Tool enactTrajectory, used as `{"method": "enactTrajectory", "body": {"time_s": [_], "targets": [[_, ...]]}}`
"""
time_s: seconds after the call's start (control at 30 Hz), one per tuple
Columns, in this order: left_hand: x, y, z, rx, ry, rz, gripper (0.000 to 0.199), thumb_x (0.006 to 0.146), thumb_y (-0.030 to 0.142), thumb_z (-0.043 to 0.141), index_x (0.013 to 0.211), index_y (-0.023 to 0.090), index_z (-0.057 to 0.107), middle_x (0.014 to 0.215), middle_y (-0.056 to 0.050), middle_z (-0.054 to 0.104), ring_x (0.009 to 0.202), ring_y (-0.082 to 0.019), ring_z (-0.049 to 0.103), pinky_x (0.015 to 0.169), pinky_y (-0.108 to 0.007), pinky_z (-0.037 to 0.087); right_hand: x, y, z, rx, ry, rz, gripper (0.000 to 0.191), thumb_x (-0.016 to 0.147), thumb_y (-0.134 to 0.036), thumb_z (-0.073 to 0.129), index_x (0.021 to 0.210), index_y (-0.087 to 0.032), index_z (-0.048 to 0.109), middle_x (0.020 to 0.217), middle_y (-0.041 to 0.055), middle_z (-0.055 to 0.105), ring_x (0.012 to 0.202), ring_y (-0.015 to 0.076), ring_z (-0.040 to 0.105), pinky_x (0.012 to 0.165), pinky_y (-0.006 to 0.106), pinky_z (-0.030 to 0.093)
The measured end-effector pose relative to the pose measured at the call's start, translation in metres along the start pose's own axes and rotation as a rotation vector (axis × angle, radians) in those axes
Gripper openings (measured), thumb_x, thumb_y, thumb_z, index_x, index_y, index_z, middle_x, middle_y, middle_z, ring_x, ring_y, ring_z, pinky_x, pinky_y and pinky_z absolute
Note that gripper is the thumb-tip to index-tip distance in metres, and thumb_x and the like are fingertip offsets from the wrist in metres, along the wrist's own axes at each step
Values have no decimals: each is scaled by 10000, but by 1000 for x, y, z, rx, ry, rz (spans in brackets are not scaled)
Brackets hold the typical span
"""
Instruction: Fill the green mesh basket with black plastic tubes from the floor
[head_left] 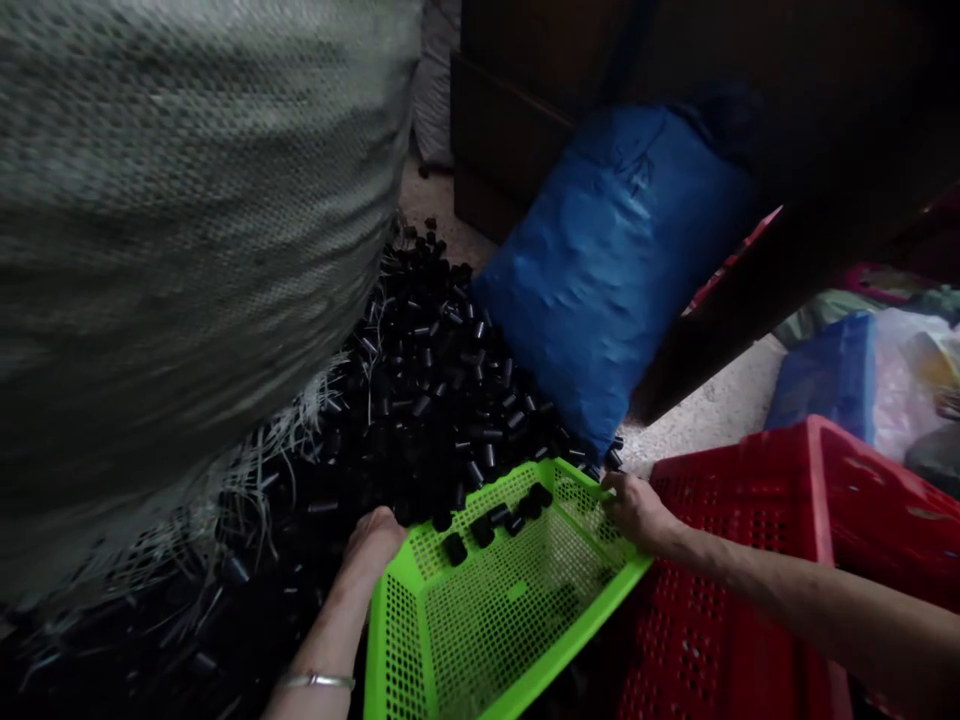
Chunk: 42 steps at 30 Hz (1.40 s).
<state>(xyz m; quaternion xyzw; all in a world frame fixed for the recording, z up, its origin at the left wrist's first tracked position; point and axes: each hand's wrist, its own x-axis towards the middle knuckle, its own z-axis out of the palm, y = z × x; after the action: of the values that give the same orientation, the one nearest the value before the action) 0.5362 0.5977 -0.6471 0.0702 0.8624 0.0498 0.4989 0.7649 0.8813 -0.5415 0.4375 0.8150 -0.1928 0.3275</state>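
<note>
A bright green perforated plastic basket (517, 588) is tilted, its far rim against a heap of small black cylindrical pieces (420, 400). Several of these pieces lie inside the basket along its far wall. My left hand (377, 540) is closed at the basket's left far corner, with a bangle on the wrist; its fingertips are partly hidden. At the right far corner my right hand (636, 510) grips the rim, with its thumb and fingers around the edge.
A large woven sack (187, 250) with frayed threads bulges on the left. Behind the heap leans a full blue sack (600, 250). A red perforated crate (720, 560) stands at the right, near a blue box (821, 375) and plastic bags. Dark wooden furniture rises at the back.
</note>
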Motion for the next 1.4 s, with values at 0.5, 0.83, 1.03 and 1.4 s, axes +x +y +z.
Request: {"method": "enactTrajectory", "body": {"time_s": [0.5, 0.83, 1.03, 1.4], "targets": [[46, 117, -138, 266, 412, 609, 749, 790, 660, 330, 1336, 149, 381, 1366, -162, 402, 1269, -377, 297, 1007, -494, 315, 118, -136, -58, 29, 292, -542, 624, 882, -531, 348, 1369, -143, 298, 1423, 148, 275, 1292, 287, 276, 1046, 418, 308], [74, 122, -90, -716, -261, 625, 733, 511, 460, 789, 1156, 200, 558, 1127, -79, 634, 1051, -249, 575, 951, -367, 431, 167, -192, -30, 938, -245, -420, 704, 799, -685, 351, 1227, -150, 517, 1177, 103, 581, 1019, 208, 565, 912, 362, 454], [17, 90, -46, -604, -385, 698, 750, 444, 338, 822, 1141, 212, 574, 1034, -41, 654, 1013, -249, 578, 964, -392, 420, 101, -146, -14, 825, -603, -442, 459, 681, -433, 680, 1066, -185, 644, 1036, 30, 656, 932, 171, 594, 881, 300, 464], [-32, 72, -30, 135, -337, 890, 703, 705, 472, 629, 1332, 235, 417, 1486, -76, 236, 1350, -277, 235, 1125, -382, 170, 83, -69, -19, -5, -27, -756, 454, 845, -436, 510, 1157, -111, 567, 1327, 168, 395, 1244, 273, 350, 1043, 409, 321]]}}
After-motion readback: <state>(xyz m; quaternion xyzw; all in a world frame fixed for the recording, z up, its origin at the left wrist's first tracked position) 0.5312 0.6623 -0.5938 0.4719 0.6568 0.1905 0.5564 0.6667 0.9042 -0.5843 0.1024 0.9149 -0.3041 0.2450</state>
